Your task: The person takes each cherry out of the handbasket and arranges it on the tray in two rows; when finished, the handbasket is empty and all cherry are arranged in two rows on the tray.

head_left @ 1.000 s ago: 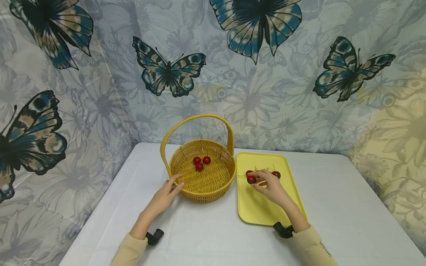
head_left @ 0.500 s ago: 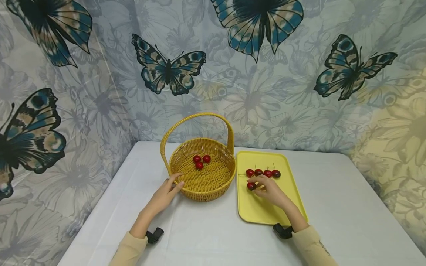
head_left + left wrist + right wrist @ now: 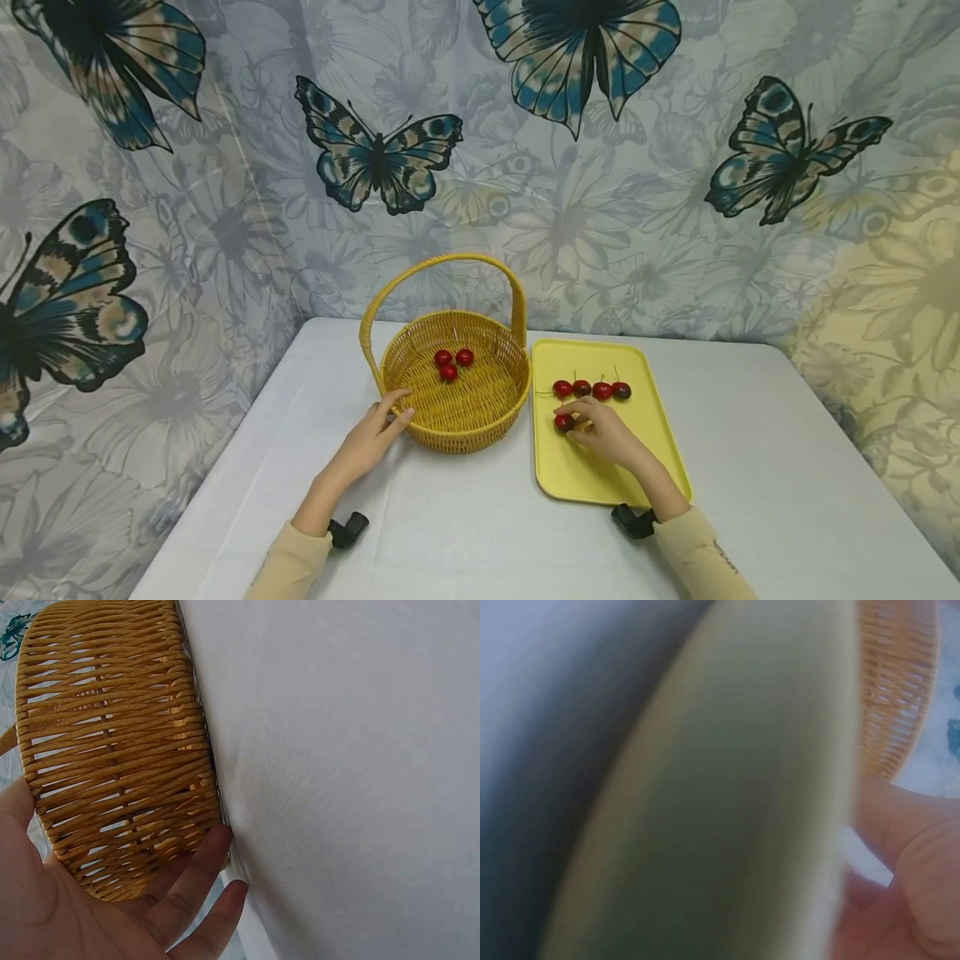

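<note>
On my head feed, a bare right hand (image 3: 606,432) pinches a glossy, round, dark-red cherry (image 3: 563,422) between thumb and fingers at the left side of a yellow rectangular tray (image 3: 558,479). The fruit is nearly ball-shaped, so I find no clear long axis and cannot tell where its stem points; the fingers partly cover it. The tray's length runs away from the wearer. Just beyond the hand lies a row of four stemmed red cherries (image 3: 581,388), the leftmost stem pointing left, the others toward the back. Just beside the tray, a bare left hand (image 3: 375,433) clasps the side of a round, golden-brown woven basket (image 3: 465,408), upright, its tall handle arching overhead; three red cherries (image 3: 447,372) sit inside. On my right wrist feed, a blurred pale edge (image 3: 727,795) blocks the fingertips. A white cloth (image 3: 450,533) covers the table, and a butterfly-print curtain (image 3: 378,162) hangs behind. Dark marks (image 3: 725,557) on the right sleeve (image 3: 697,542) are too small for me to read.
</note>
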